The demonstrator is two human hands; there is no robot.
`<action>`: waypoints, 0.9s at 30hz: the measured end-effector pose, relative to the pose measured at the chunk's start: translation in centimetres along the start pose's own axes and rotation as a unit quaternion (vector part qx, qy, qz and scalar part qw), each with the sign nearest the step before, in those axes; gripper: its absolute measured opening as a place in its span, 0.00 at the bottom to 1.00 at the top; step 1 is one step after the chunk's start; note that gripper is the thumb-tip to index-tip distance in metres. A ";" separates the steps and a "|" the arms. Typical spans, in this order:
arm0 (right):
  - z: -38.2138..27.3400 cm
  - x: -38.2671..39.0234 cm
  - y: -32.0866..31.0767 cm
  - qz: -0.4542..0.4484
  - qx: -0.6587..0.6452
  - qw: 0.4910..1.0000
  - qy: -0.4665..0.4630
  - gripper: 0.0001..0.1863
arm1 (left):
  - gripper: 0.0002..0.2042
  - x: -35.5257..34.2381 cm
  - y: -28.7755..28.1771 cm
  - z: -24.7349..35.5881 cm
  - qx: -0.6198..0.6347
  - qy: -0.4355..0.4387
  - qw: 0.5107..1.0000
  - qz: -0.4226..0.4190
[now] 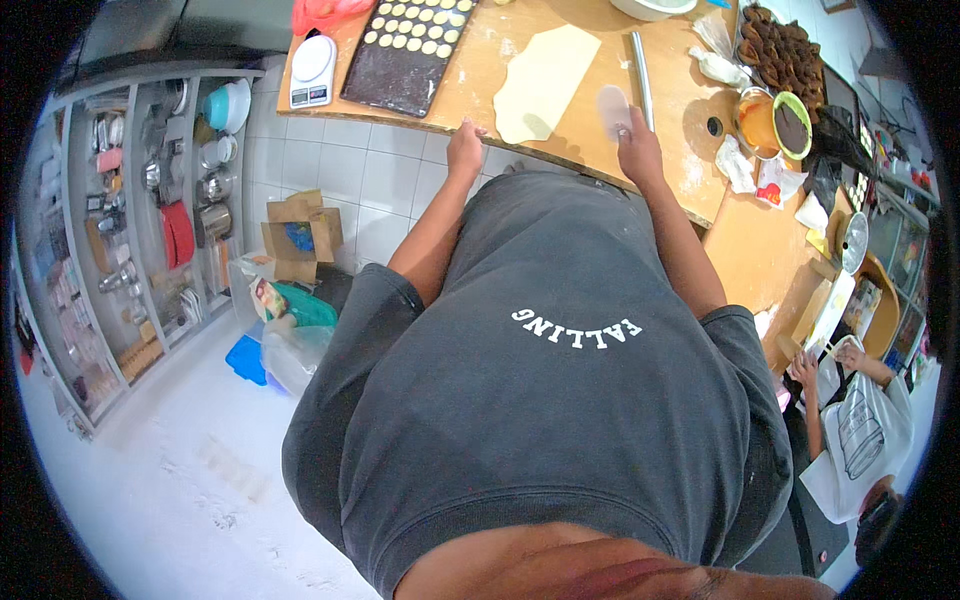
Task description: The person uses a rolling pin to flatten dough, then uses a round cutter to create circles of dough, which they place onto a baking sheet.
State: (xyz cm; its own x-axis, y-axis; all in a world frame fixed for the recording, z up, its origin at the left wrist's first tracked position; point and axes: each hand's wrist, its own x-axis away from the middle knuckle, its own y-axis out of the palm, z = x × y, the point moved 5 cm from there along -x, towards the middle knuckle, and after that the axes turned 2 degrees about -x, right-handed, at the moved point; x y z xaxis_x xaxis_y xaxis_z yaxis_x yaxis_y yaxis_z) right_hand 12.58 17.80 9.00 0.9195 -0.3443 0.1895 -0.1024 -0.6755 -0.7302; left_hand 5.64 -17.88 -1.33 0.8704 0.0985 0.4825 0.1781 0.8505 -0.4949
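My left hand (466,149) is closed at the table's front edge, between the dark baking tray (402,82) and the rolled-out dough sheet (546,86). Whether anything is inside its fingers is hidden. In my right hand (639,150) is a pale, see-through oval dough scraper (613,112), gripped by one end just right of the sheet. Pale yellow, flat and irregular in outline, the dough lies on the wooden table. A metal rolling pin (642,80) lies beyond my right hand. Several small round dough pieces (416,28) sit in rows on the tray's far part.
A white kitchen scale (313,70) stands left of the tray. Orange filling in a bowl (757,124), a green bowl (792,126) and a pile of brown pastries (780,52) crowd the right. Another person (862,430) works at lower right. Shelves (135,230) line the left wall.
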 end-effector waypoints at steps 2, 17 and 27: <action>-2.9 -0.2 1.3 -0.049 0.041 0.998 -0.028 0.25 | 0.27 -0.7 -1.5 0.2 -0.035 0.013 0.999 0.001; -10.3 -0.3 11.6 -0.178 0.102 0.971 -0.123 0.22 | 0.24 -2.0 -1.9 4.2 -0.257 0.044 0.963 -0.068; -11.8 -1.5 14.9 -0.205 0.146 0.952 -0.172 0.24 | 0.27 -2.1 -1.7 3.9 -0.283 0.061 0.957 -0.029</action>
State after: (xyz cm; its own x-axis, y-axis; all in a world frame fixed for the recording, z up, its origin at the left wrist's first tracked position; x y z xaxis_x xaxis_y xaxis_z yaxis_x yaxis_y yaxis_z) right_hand 5.14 0.53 5.58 0.9342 0.1772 0.3095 0.3566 -0.4796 -0.8018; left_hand 1.72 -17.52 1.32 0.8925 -0.0307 0.4500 0.4175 0.4338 -0.7984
